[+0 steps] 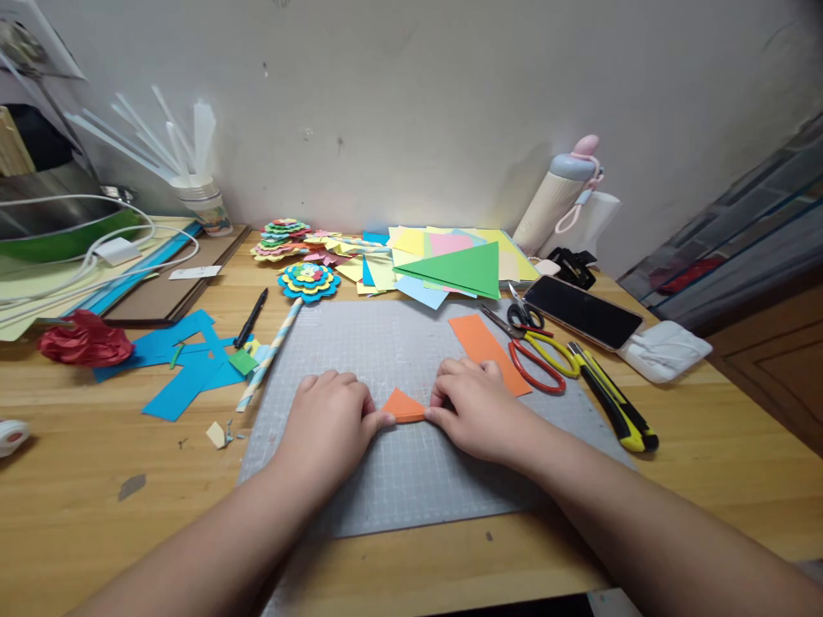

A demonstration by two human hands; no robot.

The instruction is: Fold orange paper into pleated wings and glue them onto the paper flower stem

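Note:
Between my two hands is a small folded piece of orange paper, roughly triangular with its point away from me. My left hand pinches its left corner between thumb and curled fingers. At the right corner, my right hand does the same. Both hands rest low over the grey cutting mat. A flat orange paper strip lies just beyond my right hand, partly covered by it. The undersides of my fingers are hidden.
Scissors and a yellow-black utility knife lie on the right, near a phone. Behind the mat are a layered paper flower and green paper. Blue scraps and a striped straw lie left.

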